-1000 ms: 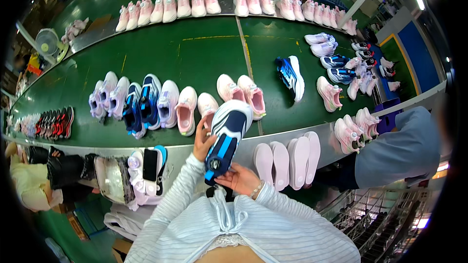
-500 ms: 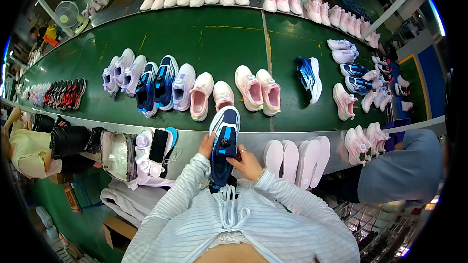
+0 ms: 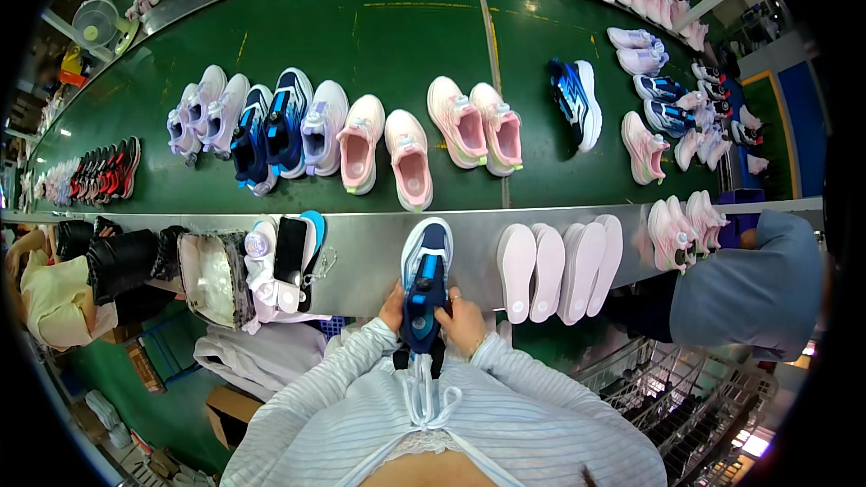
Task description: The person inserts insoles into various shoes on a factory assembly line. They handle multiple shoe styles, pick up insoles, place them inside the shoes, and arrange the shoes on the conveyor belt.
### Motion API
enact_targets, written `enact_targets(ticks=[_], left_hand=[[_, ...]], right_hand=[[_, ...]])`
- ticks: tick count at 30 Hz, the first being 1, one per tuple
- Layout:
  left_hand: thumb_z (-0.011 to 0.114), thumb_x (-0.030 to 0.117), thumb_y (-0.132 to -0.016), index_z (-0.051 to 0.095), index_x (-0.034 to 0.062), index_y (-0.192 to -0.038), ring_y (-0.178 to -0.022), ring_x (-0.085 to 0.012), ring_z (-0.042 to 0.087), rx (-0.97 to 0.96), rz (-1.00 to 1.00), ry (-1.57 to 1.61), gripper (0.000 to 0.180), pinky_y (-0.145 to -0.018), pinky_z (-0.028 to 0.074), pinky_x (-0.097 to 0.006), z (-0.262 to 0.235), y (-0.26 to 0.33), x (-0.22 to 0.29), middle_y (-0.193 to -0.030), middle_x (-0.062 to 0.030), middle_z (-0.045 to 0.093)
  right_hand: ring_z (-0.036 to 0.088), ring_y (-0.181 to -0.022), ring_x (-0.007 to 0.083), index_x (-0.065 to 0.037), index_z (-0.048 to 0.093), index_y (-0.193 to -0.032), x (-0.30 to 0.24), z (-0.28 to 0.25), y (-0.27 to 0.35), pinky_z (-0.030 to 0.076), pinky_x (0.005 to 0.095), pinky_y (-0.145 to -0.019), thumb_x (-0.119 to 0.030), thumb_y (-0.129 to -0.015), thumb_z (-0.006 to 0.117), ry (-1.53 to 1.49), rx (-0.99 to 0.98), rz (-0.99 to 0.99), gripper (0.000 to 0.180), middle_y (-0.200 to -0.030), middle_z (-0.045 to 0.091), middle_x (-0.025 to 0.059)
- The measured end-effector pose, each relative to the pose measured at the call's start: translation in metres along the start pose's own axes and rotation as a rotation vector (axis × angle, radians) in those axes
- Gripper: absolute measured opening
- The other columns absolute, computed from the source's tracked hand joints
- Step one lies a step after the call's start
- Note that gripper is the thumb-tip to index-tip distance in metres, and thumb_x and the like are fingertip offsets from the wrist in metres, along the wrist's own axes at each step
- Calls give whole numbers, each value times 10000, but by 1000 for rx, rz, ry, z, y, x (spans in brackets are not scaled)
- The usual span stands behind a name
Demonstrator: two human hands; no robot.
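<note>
Left hand first: its grip is closed in on the left side of the blue shoe, back toward the heel. Can't really make out where those fingertips end up, they're kinda tucked against the side. Right hand is clamped on the other side, thumb up by the shoe's opening and the other fingers bent along the flank. Neither grip is spread wide.

So the shoe sits right between the two hands, with the front half poking out past them over the metal edge of the table. Toe points away from the person, heel's in close to the waist. Can't tell if it's touching the metal.

Looks-wise: white around the toe, navy body, bright blue straps, round dark dial on top, opening facing up with a pale round mark inside.

Around it, a phone off left, a pink shoe past the toe, pale insoles off right.
</note>
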State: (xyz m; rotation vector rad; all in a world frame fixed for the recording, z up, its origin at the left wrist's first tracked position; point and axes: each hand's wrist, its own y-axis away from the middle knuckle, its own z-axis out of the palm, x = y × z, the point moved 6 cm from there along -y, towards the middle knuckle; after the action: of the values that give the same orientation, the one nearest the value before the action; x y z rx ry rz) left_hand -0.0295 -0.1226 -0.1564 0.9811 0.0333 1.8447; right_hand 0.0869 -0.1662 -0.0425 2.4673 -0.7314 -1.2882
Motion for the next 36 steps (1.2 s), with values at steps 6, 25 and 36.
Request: enact_targets(ticks=[6, 25, 36], left_hand=[[362, 289, -819, 265, -23, -1235, -1136, -267, 355, 209, 296, -409, 529, -947, 284, -343, 45, 38, 60, -1234, -175, 344], [641, 112, -576, 394, 26, -1145, -1080, -324, 408, 263, 595, -1054, 626, -907, 335, -361, 77, 15, 53, -1185, -178, 399], [674, 118, -553, 411, 45, -1126, -1042, -313, 436, 287, 605, -1008, 635, -882, 355, -364, 82, 6, 45, -1122, -164, 445]], right_hand=[[546, -669, 361, -44, 439, -923, -15, -34, -1, 426, 428, -594, -279, -773, 511, 181, -183, -75, 288, -688, 565, 173], [561, -616, 308, -42, 469, -872, -30, -26, -27, 444, 394, -529, -328, -749, 515, 401, -123, -383, 315, -652, 560, 136], [563, -595, 315, -45, 462, -895, -14, -33, -28, 441, 412, -528, -320, -748, 517, 477, -143, -205, 317, -648, 560, 138]])
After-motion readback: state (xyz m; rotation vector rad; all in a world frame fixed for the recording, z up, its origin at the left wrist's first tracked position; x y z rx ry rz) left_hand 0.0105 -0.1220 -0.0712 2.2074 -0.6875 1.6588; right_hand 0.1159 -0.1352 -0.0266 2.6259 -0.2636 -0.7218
